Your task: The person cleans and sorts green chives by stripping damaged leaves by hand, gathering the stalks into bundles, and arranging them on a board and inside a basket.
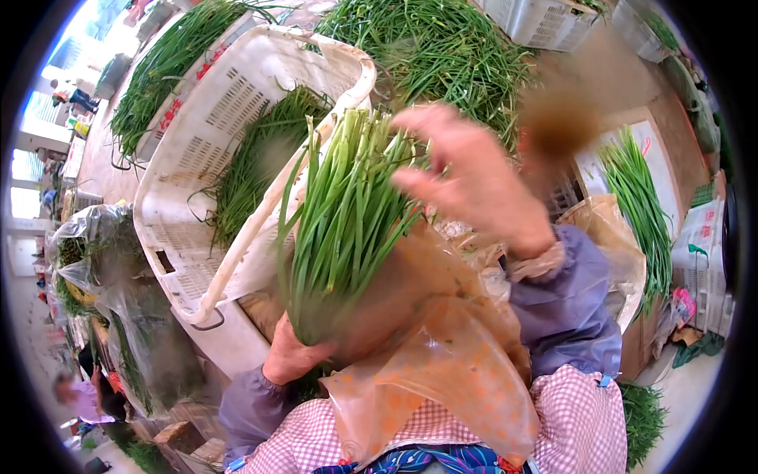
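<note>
Bunch of green stalks (343, 213), pale ends uppermost, is standing nearly upright in front of the person, between the white crate (237, 79) and the plastic sheet (434, 379) draping over the lap. The left hand (296, 351) is closing around its lower, leafy part; the right hand (474, 178) is hovering beside the top, thumb and fingers spreading wide and holding nothing that shows — blur is hiding whether a fingertip is touching a stalk.

With only the low grip visibly bearing the bunch, the top-heavy upper part could be fanning out or tipping if that hold is loosening. Too hard a squeeze, on the other hand, could be creasing the soft leaves. Outer stalks are lying close to the crate's rim, so a sideways swing could be snagging them there, or dropping strays among the loose greens (253, 170) inside. Any slipping downward could be landing stalks on the sheet — probably slick — and sliding them off.
</note>
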A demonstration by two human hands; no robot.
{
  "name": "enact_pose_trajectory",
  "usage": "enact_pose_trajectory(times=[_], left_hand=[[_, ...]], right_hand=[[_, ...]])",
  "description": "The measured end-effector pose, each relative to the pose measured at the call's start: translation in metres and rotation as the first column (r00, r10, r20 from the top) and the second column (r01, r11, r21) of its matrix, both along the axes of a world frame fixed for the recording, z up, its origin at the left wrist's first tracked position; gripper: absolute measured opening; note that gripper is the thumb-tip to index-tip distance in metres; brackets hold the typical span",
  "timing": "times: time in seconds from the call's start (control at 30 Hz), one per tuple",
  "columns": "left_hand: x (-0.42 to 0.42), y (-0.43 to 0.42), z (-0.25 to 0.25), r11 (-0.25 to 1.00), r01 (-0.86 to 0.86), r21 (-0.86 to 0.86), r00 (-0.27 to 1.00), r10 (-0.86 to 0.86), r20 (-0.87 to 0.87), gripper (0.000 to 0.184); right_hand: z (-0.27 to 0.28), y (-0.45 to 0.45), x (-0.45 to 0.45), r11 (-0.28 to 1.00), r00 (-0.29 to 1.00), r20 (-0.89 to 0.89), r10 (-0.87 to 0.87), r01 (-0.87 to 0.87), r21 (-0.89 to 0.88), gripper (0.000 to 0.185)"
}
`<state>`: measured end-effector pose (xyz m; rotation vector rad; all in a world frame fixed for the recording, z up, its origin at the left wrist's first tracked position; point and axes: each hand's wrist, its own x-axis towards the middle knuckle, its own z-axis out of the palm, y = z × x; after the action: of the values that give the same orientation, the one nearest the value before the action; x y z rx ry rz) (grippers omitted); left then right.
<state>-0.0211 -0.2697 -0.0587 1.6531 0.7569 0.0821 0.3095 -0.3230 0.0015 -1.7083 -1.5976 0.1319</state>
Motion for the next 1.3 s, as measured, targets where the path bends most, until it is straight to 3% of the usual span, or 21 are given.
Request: enact_pose_trajectory(times=[0.07, 0.17, 0.2, 0.27, 0.3, 0.4, 0.5, 0.6, 0.67, 0.73, 0.77, 0.83, 0.87, 1.0, 1.07, 1.1, 1.13, 1.17, 1.2, 1.23, 1.3], left_hand=[[0.002, -0.004, 0.000, 1.000, -0.005, 0.018, 0.999, 0.006, -0.036, 0.048], [0.012, -0.008, 0.014, 0.992, -0.104, 0.067, 0.994, 0.106, -0.023, 0.043], [0.010, -0.006, 0.018, 0.994, -0.083, -0.064, 0.996, 0.082, -0.021, 0.041], [0.007, -0.002, 0.020, 0.979, -0.057, -0.196, 0.998, 0.055, -0.015, 0.039], [0.006, 0.001, 0.019, 0.992, -0.018, -0.128, 0.999, 0.014, -0.032, 0.038], [0.009, 0.003, 0.013, 0.994, -0.018, -0.112, 1.000, 0.018, 0.003, 0.036], [0.009, 0.003, 0.008, 0.985, -0.067, -0.158, 0.996, 0.076, 0.055, 0.034], [0.003, 0.006, 0.006, 0.992, -0.035, -0.118, 0.999, 0.039, 0.037, 0.032], [0.000, 0.012, 0.005, 0.997, 0.015, -0.070, 1.000, -0.015, 0.013, 0.032], [0.000, 0.014, 0.002, 0.996, 0.052, -0.073, 0.998, -0.051, 0.023, 0.031], [0.003, 0.016, 0.003, 0.996, 0.058, -0.066, 0.998, -0.056, 0.029, 0.031], [0.003, 0.013, 0.005, 0.986, 0.025, -0.163, 0.999, -0.020, 0.032, 0.031], [0.004, 0.010, 0.006, 0.985, 0.029, -0.168, 0.999, -0.025, 0.027, 0.031], [0.004, 0.009, 0.010, 0.982, -0.034, -0.188, 0.999, 0.039, 0.025, 0.036], [-0.002, 0.008, 0.007, 0.966, -0.073, -0.249, 0.996, 0.081, 0.022, 0.038], [-0.005, 0.010, 0.005, 0.965, -0.064, -0.256, 0.996, 0.076, 0.040, 0.040], [-0.007, 0.013, 0.002, 0.964, -0.054, -0.261, 0.996, 0.072, 0.061, 0.041], [-0.009, 0.016, 0.000, 0.963, -0.052, -0.265, 0.996, 0.071, 0.062, 0.041], [-0.011, 0.020, -0.003, 0.971, -0.005, -0.239, 0.998, 0.018, 0.053, 0.042], [-0.012, 0.024, -0.005, 0.977, 0.041, -0.212, 0.999, -0.032, 0.044, 0.043], [-0.016, 0.026, -0.007, 0.977, 0.031, -0.209, 0.999, -0.025, 0.033, 0.041]], right_hand=[[-0.014, 0.015, -0.024, 0.946, 0.973, 0.230, 0.014, 0.061, -0.318, 0.030], [-0.038, 0.023, -0.048, 0.998, 0.995, 0.092, -0.039, 0.034, 0.052, 0.007], [-0.035, 0.020, -0.051, 0.998, 0.996, 0.083, -0.034, 0.031, 0.047, 0.007], [-0.024, 0.011, -0.052, 0.993, 0.934, -0.337, 0.115, -0.121, 0.002, 0.008], [-0.026, 0.006, -0.052, 0.993, 0.936, -0.336, 0.108, -0.115, -0.001, 0.008], [-0.027, -0.008, -0.056, 0.839, 0.847, -0.129, 0.515, -0.529, -0.128, 0.011], [-0.005, -0.020, -0.044, 0.568, 0.475, -0.542, 0.694, -0.823, 0.007, 0.007], [-0.009, -0.049, 0.029, 0.722, 0.075, -0.785, 0.615, -0.454, 0.522, 0.023], [-0.038, -0.064, 0.109, 0.794, 0.162, -0.777, 0.608, -0.116, 0.597, 0.034], [-0.026, -0.059, 0.119, 0.979, 0.505, -0.847, 0.163, 0.024, 0.203, 0.043], [-0.012, -0.046, 0.084, 0.990, 0.684, -0.720, -0.120, 0.133, -0.039, 0.047], [-0.020, -0.036, 0.032, 0.989, 0.940, -0.333, -0.079, 0.033, -0.142, 0.054], [-0.046, -0.025, 0.024, 0.993, 0.945, 0.306, -0.118, 0.108, 0.050, 0.052], [-0.079, -0.008, 0.016, 0.977, 0.889, 0.437, -0.134, 0.192, -0.090, 0.024], [-0.090, -0.009, 0.030, 0.947, 0.940, 0.147, -0.307, 0.317, -0.054, 0.007], [-0.088, -0.009, 0.040, 0.928, 0.931, -0.155, -0.329, 0.349, 0.129, 0.007], [-0.092, -0.012, 0.066, 0.889, 0.909, -0.190, -0.371, 0.407, 0.211, 0.008], [-0.059, -0.021, 0.072, 0.787, 0.691, -0.392, -0.607, 0.592, -0.174, 0.009], [-0.079, -0.027, 0.107, 0.767, 0.550, -0.613, -0.567, 0.625, -0.149, 0.012], [-0.095, -0.033, 0.140, 0.672, 0.703, 0.035, -0.711, 0.693, -0.261, 0.020], [-0.089, -0.046, 0.134, 0.564, 0.872, 0.355, -0.336, 0.488, -0.666, 0.037]])
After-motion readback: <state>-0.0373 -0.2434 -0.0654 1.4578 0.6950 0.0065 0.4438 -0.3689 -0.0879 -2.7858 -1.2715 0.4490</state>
